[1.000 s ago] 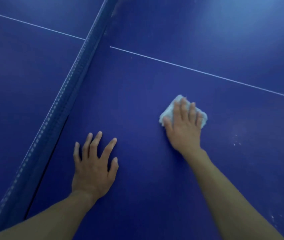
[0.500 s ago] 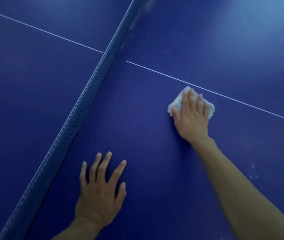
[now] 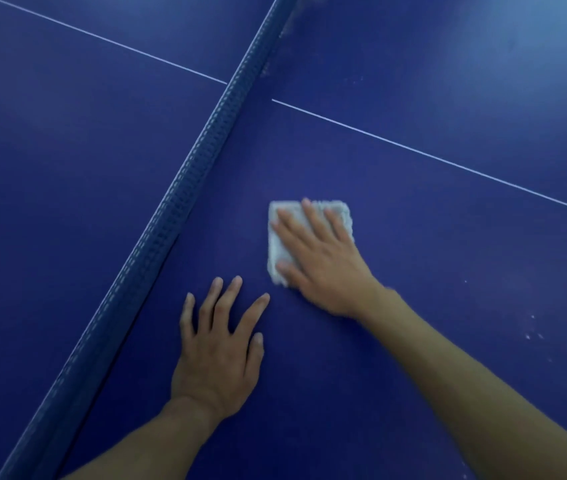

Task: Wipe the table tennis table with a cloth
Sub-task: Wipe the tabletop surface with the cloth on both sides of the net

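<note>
The blue table tennis table (image 3: 448,237) fills the view. A folded white cloth (image 3: 280,244) lies flat on it, to the right of the net. My right hand (image 3: 323,261) presses flat on the cloth, fingers spread over it, and covers most of it. My left hand (image 3: 219,344) rests flat on the bare table just below and left of the cloth, fingers apart and holding nothing. The two hands are close together but apart.
A dark blue net (image 3: 178,188) runs diagonally from the lower left to the top middle, left of both hands. A thin white centre line (image 3: 431,154) crosses the table beyond the cloth. Small white specks (image 3: 533,332) dot the surface at the right.
My right hand has slid the cloth back from the white line, nearer to me, the net and my left hand. The left hand stays flat on the table.
</note>
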